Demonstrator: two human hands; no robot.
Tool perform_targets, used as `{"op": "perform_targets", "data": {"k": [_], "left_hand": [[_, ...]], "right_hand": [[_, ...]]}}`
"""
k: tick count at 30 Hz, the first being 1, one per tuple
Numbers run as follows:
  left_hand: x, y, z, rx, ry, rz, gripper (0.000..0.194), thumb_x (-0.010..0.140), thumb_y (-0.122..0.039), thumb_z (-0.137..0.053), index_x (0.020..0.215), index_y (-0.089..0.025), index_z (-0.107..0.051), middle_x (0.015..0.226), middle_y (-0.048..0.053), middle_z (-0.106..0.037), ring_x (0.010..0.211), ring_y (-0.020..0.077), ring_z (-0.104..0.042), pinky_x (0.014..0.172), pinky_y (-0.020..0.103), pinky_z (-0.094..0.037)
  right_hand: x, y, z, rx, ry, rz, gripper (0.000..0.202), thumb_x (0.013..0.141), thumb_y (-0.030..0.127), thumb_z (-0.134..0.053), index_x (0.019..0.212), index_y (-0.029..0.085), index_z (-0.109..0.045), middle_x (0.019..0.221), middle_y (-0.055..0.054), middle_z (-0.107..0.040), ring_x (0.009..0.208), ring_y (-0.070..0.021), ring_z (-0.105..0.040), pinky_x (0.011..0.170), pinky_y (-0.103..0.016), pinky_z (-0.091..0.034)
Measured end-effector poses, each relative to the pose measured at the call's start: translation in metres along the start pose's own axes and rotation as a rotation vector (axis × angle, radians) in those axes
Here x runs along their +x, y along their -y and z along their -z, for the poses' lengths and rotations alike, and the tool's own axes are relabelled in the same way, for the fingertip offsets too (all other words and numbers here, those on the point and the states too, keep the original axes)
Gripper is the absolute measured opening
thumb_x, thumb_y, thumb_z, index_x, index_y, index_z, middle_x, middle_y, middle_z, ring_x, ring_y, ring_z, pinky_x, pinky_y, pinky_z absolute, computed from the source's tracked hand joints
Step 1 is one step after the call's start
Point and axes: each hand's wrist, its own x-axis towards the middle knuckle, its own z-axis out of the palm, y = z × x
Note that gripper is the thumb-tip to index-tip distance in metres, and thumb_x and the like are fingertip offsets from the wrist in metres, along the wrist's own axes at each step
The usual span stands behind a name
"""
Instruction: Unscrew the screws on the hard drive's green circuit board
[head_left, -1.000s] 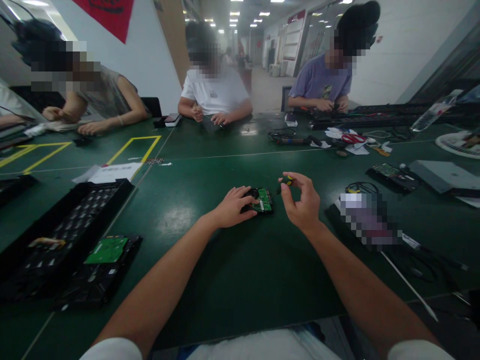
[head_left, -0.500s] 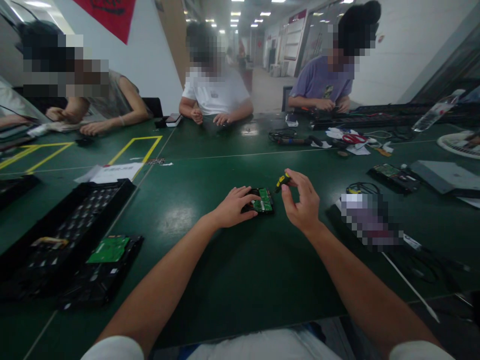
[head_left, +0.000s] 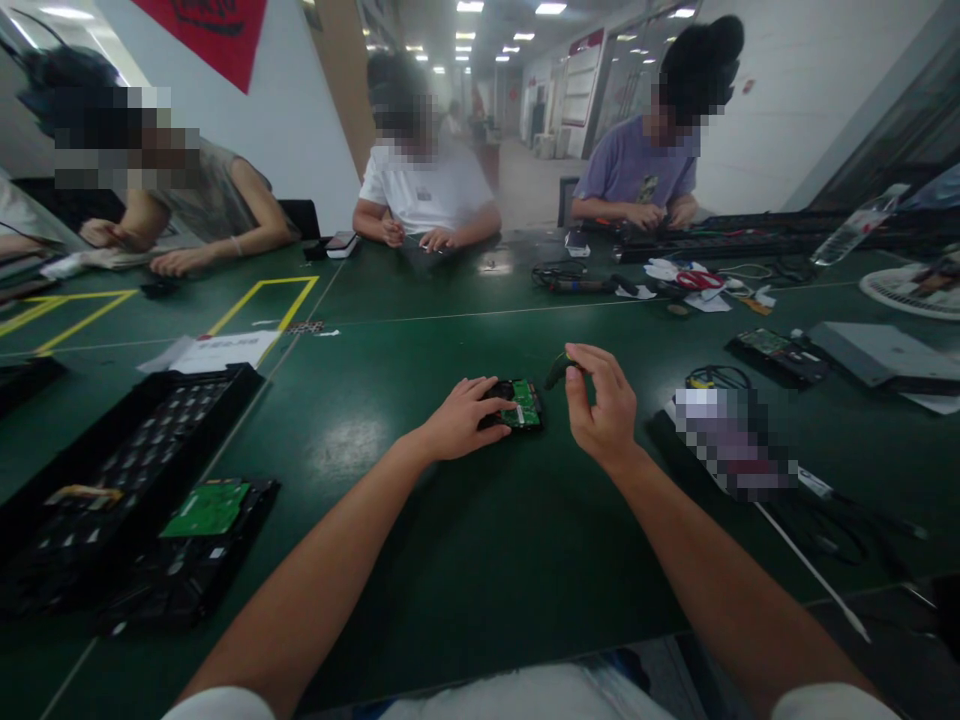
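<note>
A hard drive (head_left: 529, 402) with its green circuit board facing up lies on the table in front of me. My left hand (head_left: 466, 420) grips it from the left, fingers over the top and thumb along the near edge. Just to the right, my right hand (head_left: 602, 402) pinches a short black-and-yellow screwdriver (head_left: 556, 372) between thumb and fingers. The tool is tilted and raised, close to the drive's right end; its tip is too small to make out.
At left are a long black tray (head_left: 127, 460) and another drive with a green board (head_left: 206, 508). On the right lie a further drive (head_left: 776, 355), a grey metal box (head_left: 885, 355) and cables (head_left: 832, 530). Several co-workers sit across the green table (head_left: 420, 340).
The screwdriver has turned in my right hand, so its yellow part shows less. My left hand stays on the hard drive. The whole view has shifted slightly.
</note>
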Motion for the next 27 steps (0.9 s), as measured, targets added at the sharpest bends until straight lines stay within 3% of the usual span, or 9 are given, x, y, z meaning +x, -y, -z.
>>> {"op": "perform_targets", "data": {"k": [6,12,18,21,27], "left_hand": [[0.000,0.000,0.000,0.035,-0.015,-0.028,0.045,0.100,-0.050,-0.069,0.141,-0.032,-0.070,0.166,0.013,-0.045,0.152,0.0386,-0.044,0.124,0.060,-0.036],[0.000,0.001,-0.004,0.058,-0.042,-0.021,0.044,0.099,-0.049,-0.072,0.140,-0.034,-0.071,0.164,0.012,-0.047,0.147,0.0383,-0.048,0.121,0.062,-0.038],[0.000,0.003,-0.005,0.071,-0.054,-0.033,0.044,0.099,-0.050,-0.072,0.140,-0.036,-0.072,0.163,0.010,-0.047,0.146,0.0384,-0.049,0.120,0.062,-0.039],[0.000,0.002,-0.004,0.064,-0.052,-0.033,0.044,0.099,-0.050,-0.071,0.141,-0.036,-0.072,0.164,0.010,-0.047,0.146,0.0388,-0.048,0.120,0.063,-0.039],[0.000,-0.003,-0.001,0.078,-0.047,-0.025,0.044,0.101,-0.050,-0.069,0.141,-0.034,-0.072,0.163,0.012,-0.047,0.145,0.0381,-0.049,0.120,0.061,-0.039]], "right_hand": [[0.005,0.002,0.004,0.008,0.002,0.015,0.026,0.105,0.020,-0.058,0.127,0.028,-0.068,0.121,-0.007,-0.077,0.115,-0.0242,-0.074,0.100,-0.048,-0.062],[0.017,0.011,0.007,-0.044,0.103,-0.042,0.013,0.103,0.027,-0.063,0.115,0.024,-0.068,0.106,-0.007,-0.075,0.091,-0.0209,-0.071,0.081,-0.038,-0.058],[0.057,0.025,0.010,-0.077,0.389,-0.081,0.003,0.100,0.025,-0.063,0.100,0.022,-0.062,0.095,-0.005,-0.067,0.081,-0.0193,-0.061,0.076,-0.033,-0.047],[0.078,0.030,0.013,-0.103,0.531,-0.116,0.010,0.094,0.019,-0.065,0.090,0.022,-0.056,0.088,-0.003,-0.064,0.078,-0.0183,-0.057,0.075,-0.032,-0.041],[0.103,0.034,0.013,-0.185,0.651,-0.156,0.019,0.090,0.018,-0.067,0.081,0.022,-0.051,0.081,-0.002,-0.062,0.075,-0.0177,-0.054,0.071,-0.031,-0.036]]}}
